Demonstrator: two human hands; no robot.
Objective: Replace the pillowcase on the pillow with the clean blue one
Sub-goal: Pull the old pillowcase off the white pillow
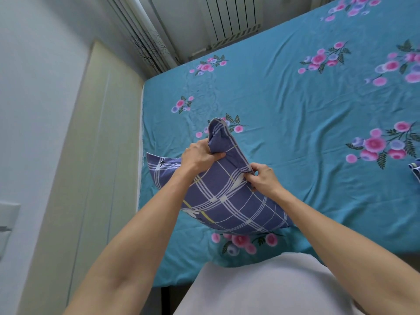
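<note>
Pillow [229,201] in a blue plaid pillowcase [219,135] stands tilted on the bed [306,105], its lower edge resting on the teal floral sheet near the bed's close edge. We see our left hand [200,156] with its grip closed tight on a bunched upper corner of the pillowcase, the loose cloth rising in a fold above the fist. Our right hand [263,178] pinches the case's edge on the pillow's right side, fingers curled into the fabric, where a pale patch shows at the opening. Both forearms reach out from the bottom of the view over a white garment [261,289]. At the far right edge of the bed lies a small piece of blue striped cloth [415,168], mostly cut off. Beyond the bed we see a white radiator [231,19] against the far wall, and a pale cabinet [95,155] stands to the left.
</note>
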